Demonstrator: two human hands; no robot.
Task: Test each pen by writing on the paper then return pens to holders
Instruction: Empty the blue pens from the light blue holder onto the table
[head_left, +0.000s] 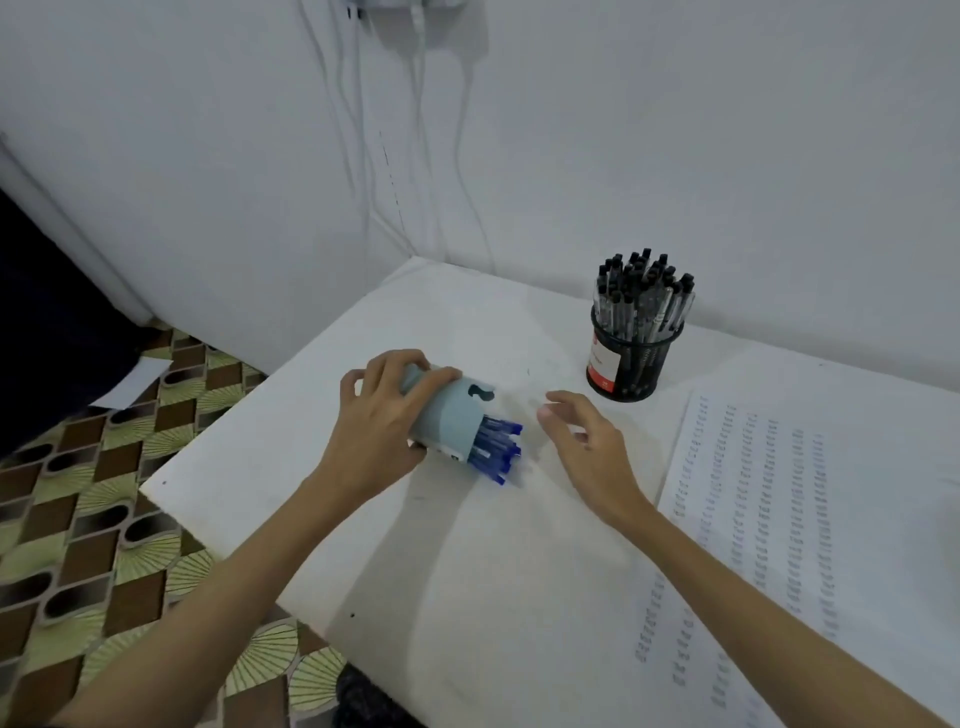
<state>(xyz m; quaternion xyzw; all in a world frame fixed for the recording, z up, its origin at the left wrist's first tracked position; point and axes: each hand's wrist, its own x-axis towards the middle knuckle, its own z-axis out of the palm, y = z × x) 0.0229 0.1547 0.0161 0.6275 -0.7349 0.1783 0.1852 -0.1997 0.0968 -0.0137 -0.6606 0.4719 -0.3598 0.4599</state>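
From the head camera, a flat white matte worktop (519, 545) stood in the corner of a pale wall. A smooth, pale blue cylindrical plastic holder (451, 422) lay tipped on its side near the worktop's left edge, its mouth facing right, with a bundle of slim blue-capped pens (496, 449) sticking out of it. The left hand (382, 421) gripped this holder, fingers curled over its closed end and upper side. The right hand (587, 447) hovered just right of the pens, fingers loosely spread and slightly bent, holding nothing. Farther back stood an upright black wire-mesh round holder (631, 358), packed with clear-barrelled, black-capped pens (644, 291). On the right lay a white paper sheet (779, 509) covered in columns of small pen marks. Patterned brown-and-green flooring (104, 519) showed at left.
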